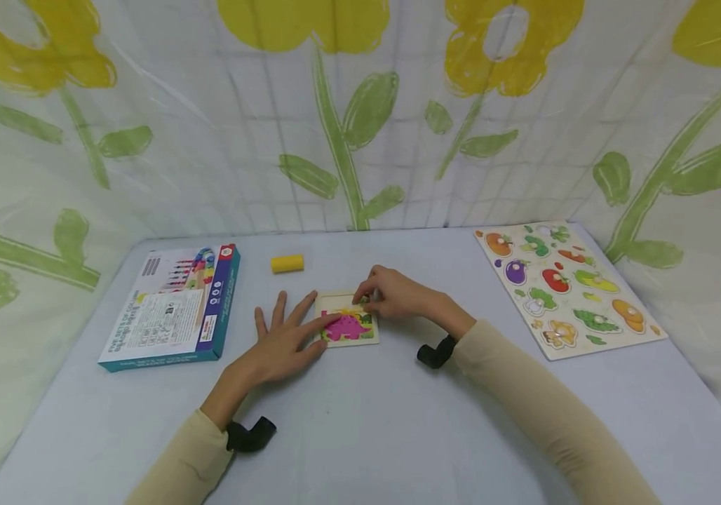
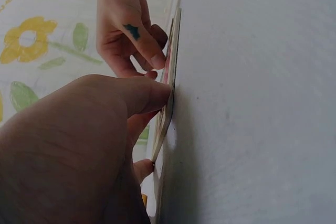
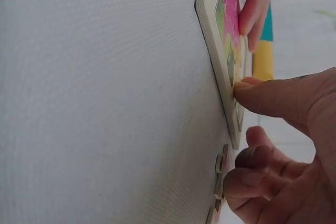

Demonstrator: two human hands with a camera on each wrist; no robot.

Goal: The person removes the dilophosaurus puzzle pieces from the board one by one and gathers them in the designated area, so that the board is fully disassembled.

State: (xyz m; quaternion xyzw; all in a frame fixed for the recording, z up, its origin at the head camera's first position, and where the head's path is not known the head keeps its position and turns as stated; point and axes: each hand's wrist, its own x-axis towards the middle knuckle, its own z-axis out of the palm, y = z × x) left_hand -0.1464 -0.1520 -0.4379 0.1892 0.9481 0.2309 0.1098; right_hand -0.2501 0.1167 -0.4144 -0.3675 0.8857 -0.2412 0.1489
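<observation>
A small wooden jigsaw puzzle (image 1: 349,328) with a pink dinosaur picture lies flat in a pale frame, and bare wood shows along its far side. My left hand (image 1: 281,347) is spread out from the left, index finger on the pink part and thumb at the near left edge. At the far right corner, my right hand (image 1: 398,291) pinches a puzzle piece between thumb and index finger; the fingertips mostly hide it. In the right wrist view, several loose puzzle pieces (image 3: 219,163) lie on the table beneath that hand's other fingers.
Behind the puzzle lies a yellow cylinder-like block (image 1: 287,264). On the left is a blue and white box (image 1: 215,315) with printed labels. A vegetable peg board (image 1: 578,298) lies at the right. A flowered curtain (image 1: 209,175) hangs along the table's far edge.
</observation>
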